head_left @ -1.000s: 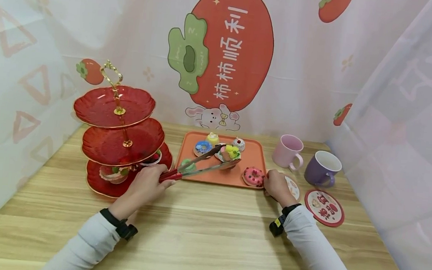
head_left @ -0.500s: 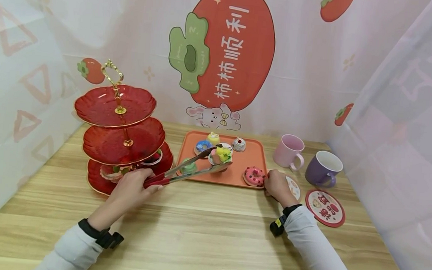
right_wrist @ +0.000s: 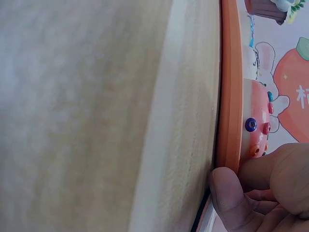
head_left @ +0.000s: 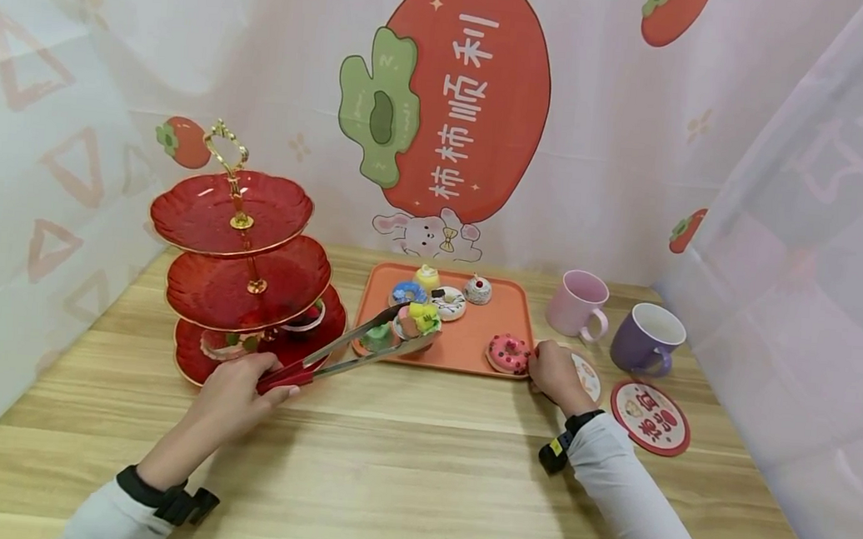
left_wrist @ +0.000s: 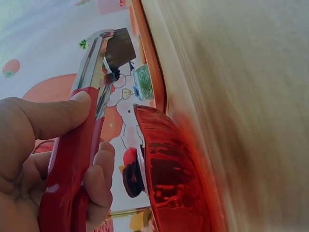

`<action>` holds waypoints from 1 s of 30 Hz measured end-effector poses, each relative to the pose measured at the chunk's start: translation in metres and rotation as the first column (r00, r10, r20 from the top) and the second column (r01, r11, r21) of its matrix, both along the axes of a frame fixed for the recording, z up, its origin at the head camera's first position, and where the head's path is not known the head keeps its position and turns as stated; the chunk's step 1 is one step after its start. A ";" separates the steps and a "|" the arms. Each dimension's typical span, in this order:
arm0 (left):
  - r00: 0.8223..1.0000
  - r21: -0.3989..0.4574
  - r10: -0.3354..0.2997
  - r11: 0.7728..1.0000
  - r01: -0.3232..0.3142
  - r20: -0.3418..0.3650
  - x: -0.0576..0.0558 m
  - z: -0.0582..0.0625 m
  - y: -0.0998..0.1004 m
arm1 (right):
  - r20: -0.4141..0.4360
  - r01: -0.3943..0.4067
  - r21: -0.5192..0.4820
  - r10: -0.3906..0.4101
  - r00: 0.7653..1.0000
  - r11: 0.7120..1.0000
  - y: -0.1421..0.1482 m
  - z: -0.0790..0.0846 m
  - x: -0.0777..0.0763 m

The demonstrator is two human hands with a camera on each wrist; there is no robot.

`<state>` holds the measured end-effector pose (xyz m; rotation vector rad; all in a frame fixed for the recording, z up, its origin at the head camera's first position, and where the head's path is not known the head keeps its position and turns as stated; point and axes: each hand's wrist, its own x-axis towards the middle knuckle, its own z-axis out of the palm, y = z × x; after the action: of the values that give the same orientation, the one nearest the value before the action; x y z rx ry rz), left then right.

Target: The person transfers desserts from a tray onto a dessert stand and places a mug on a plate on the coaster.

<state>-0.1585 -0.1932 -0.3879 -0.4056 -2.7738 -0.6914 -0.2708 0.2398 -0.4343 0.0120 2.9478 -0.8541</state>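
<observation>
"Tongs (left_wrist: 77, 135): who has them?"
"The left hand (head_left: 233, 402) grips their handles; ahead of it, their tips hold a cupcake (head_left: 414, 320)."
"And the right hand (head_left: 555, 374)?"
"Pinching the tray's (head_left: 465, 347) rim, beside the pink donut (head_left: 498, 355)."

In the left wrist view the lower end of the tongs (left_wrist: 67, 169) is cut off by the bottom edge. From the head, the left hand (head_left: 230, 397) covers part of the pink tart (head_left: 221, 347), the middle tier (head_left: 288, 272) part of the dark tart (head_left: 308, 319); the right hand (head_left: 555, 372) hides much of the white coaster (head_left: 587, 374). The right sleeve's (head_left: 637, 497) lettering runs off below. The right wrist view crops the cupcake (right_wrist: 268, 9) at the top and blurs the counter (right_wrist: 87, 116).
</observation>
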 end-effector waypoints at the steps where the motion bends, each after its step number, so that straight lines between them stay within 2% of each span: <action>1: 1.000 0.002 0.003 1.000 -0.003 0.001 0.001 -0.001 -0.001 | 0.004 0.000 -0.003 0.000 1.000 1.000 0.000 0.000 0.000; 6: 0.999 0.013 0.041 0.999 -0.041 0.034 0.010 -0.002 -0.008 | 0.012 -0.005 -0.004 0.006 1.000 1.000 -0.001 0.000 0.001; 15: 0.990 0.027 0.099 0.994 -0.102 0.105 0.028 0.005 -0.024 | 0.004 -0.006 -0.007 0.006 1.000 1.000 -0.001 0.003 0.002; 23: 0.991 0.013 0.133 0.991 -0.133 0.015 0.043 0.006 -0.034 | 0.016 -0.011 -0.018 0.011 1.000 1.000 0.001 0.004 0.002; 30: 0.982 0.007 0.175 0.984 -0.176 0.065 0.053 0.011 -0.044 | 0.017 -0.012 -0.013 0.012 1.000 1.000 -0.001 0.003 0.002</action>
<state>-0.1052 -0.2376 -0.3769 -0.1351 -2.8201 -0.6903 -0.2689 0.2392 -0.4308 0.0008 2.9238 -0.8665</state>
